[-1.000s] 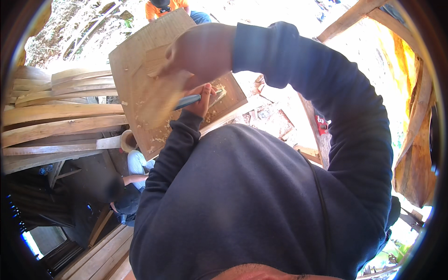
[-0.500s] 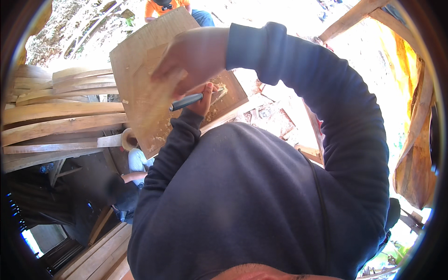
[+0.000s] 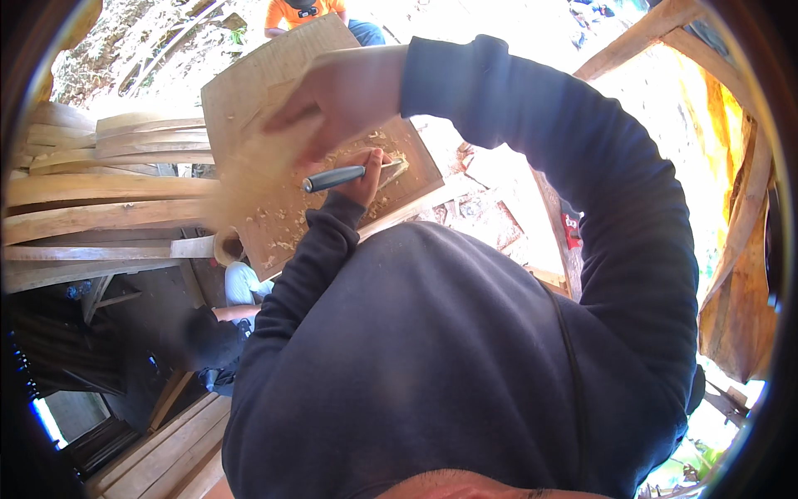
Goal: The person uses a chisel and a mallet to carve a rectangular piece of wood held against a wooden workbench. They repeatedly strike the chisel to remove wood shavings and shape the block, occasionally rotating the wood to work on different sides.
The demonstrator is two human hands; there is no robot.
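My left hand point(image 3: 362, 185) is closed around a chisel point(image 3: 334, 179) with a grey-blue handle. Its tip rests at a pale carved spot near the right part of a broad wooden panel point(image 3: 237, 104). Above and to the left of it, my right hand point(image 3: 353, 96) is raised over the panel, partly smeared by motion. From its fingers a pale wooden block point(image 3: 245, 170) extends left and down, too blurred to show its exact shape. The blur covers part of the panel's left edge. Wood shavings point(image 3: 287, 220) lie scattered over the panel around the chisel.
Stacked wooden planks point(image 3: 108, 208) reach toward the panel from the left. A person in orange point(image 3: 287, 12) is beyond the panel's far edge. Another person point(image 3: 220, 341) is low on the left. Wooden posts point(image 3: 640, 37) and yellow sheeting point(image 3: 723, 125) stand at right.
The blurred wooden block has swung left and down, past the panel's left edge. My right hand has shifted slightly; my left hand holds the chisel in nearly the same place.
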